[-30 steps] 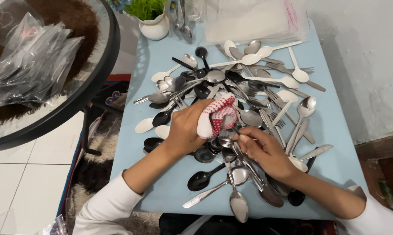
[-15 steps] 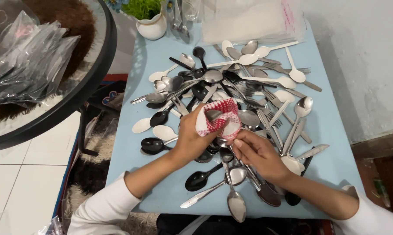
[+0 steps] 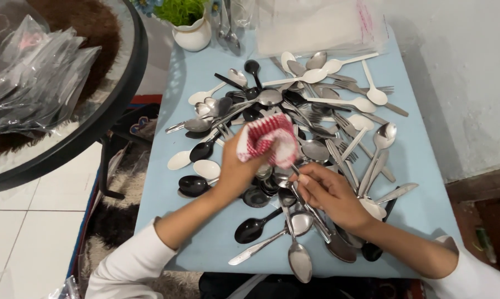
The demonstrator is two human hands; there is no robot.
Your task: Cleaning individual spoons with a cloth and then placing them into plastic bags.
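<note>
My left hand (image 3: 236, 169) grips a red-and-white checked cloth (image 3: 267, 139) bunched above a heap of cutlery (image 3: 311, 127) on a light blue table (image 3: 205, 243). My right hand (image 3: 327, 194) pinches the handle of a metal utensil (image 3: 294, 169) whose upper end goes under the cloth. The heap holds several metal spoons and forks, white plastic spoons and black plastic spoons. A metal spoon (image 3: 298, 256) lies near the table's front edge, just below my right hand.
A white pot with a green plant (image 3: 190, 27) stands at the table's back left. Clear plastic bags (image 3: 316, 25) lie at the back. A round glass table (image 3: 56, 94) with clear bags on it is on the left. A wall runs along the right.
Both hands with the cloth and the utensil have shifted slightly lower and to the left over the pile. The cloth stays wrapped round the utensil's end.
</note>
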